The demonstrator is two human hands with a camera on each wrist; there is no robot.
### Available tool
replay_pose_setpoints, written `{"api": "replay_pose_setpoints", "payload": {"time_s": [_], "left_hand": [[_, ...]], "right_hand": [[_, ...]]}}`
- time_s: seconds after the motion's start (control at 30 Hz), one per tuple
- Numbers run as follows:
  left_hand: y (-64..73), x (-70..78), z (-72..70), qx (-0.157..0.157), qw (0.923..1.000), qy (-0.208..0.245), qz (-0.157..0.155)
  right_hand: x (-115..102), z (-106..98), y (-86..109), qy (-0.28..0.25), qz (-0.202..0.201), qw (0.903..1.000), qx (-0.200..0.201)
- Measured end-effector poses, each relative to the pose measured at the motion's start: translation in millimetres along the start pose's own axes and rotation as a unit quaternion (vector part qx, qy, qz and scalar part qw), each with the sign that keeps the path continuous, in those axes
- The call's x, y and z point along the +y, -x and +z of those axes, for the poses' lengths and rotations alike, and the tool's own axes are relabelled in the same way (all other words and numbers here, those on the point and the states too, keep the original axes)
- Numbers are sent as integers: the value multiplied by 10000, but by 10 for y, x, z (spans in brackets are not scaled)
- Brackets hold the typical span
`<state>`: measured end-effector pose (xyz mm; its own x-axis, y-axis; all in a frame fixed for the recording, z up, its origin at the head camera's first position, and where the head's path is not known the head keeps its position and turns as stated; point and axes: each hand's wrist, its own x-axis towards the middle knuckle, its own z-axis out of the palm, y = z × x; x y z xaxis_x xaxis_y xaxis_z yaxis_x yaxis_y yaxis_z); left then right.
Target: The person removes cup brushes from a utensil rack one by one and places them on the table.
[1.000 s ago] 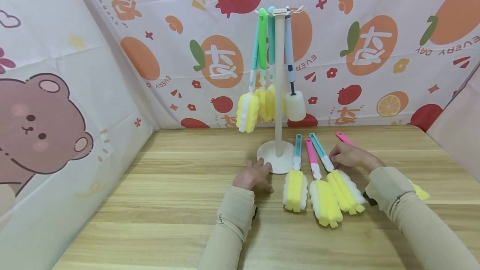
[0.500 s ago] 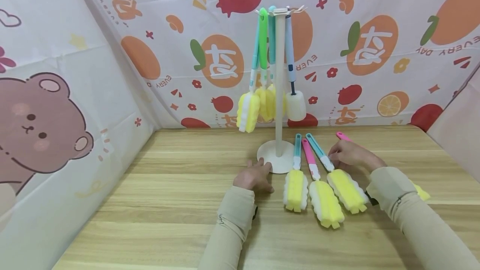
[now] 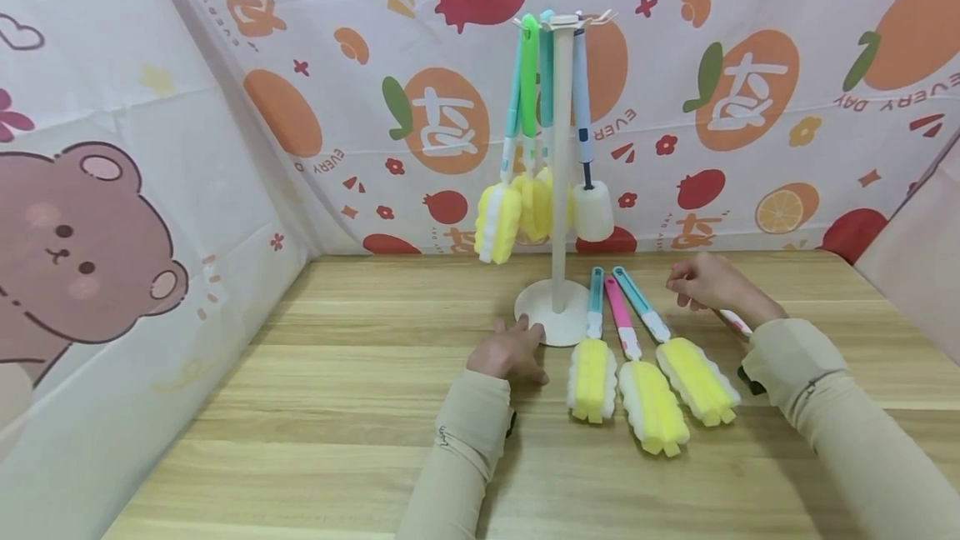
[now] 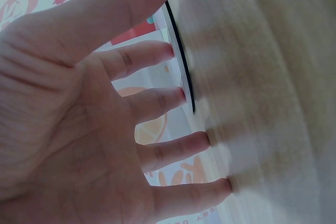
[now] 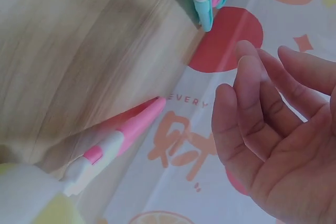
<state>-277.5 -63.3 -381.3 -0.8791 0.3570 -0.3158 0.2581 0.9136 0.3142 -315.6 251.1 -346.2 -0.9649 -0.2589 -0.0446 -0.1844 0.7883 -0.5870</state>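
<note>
My left hand (image 3: 506,354) has its fingers spread, with fingertips on the rim of the white round base (image 3: 551,327) of a stand and on the table beside it. My right hand (image 3: 716,282), fingers loosely bent and holding nothing, hovers over a pink-handled sponge brush (image 5: 142,121). In the head view the hand and sleeve hide most of that brush. Left of it, three more sponge brushes lie side by side with yellow-and-white heads: a teal-handled one (image 3: 592,377), a pink-handled one (image 3: 651,402) and another teal-handled one (image 3: 696,377).
The stand's pole (image 3: 561,148) carries hooks at the top. Several brushes hang there, including a green-handled one (image 3: 528,73) and a light-blue-handled one (image 3: 582,98) with a white head. A patterned cloth (image 3: 360,157) rises behind the wooden table (image 3: 315,407).
My right hand has left the rightmost teal-handled brush and moved up and right over the other pink one. The middle pink and right teal handles have swung slightly left. My left hand stays put.
</note>
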Motion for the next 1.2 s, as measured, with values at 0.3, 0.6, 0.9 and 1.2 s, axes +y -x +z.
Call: {"api": "replay_pose_setpoints", "payload": {"time_s": [0.3, 0.6, 0.9, 1.2], "left_hand": [[6, 1, 6, 26, 10000, -62, 16], [-13, 20, 4, 5, 9999, -100, 26], [-9, 19, 10, 32, 10000, -18, 27], [2, 5, 11, 37, 10000, -13, 4]], "right_hand": [[-168, -52, -5, -110, -399, 9979, 494], [-361, -96, -26, -144, -291, 9938, 1068], [-501, -119, -31, -307, -266, 9856, 1640], [-669, -158, -62, -469, -332, 9779, 2012]]}}
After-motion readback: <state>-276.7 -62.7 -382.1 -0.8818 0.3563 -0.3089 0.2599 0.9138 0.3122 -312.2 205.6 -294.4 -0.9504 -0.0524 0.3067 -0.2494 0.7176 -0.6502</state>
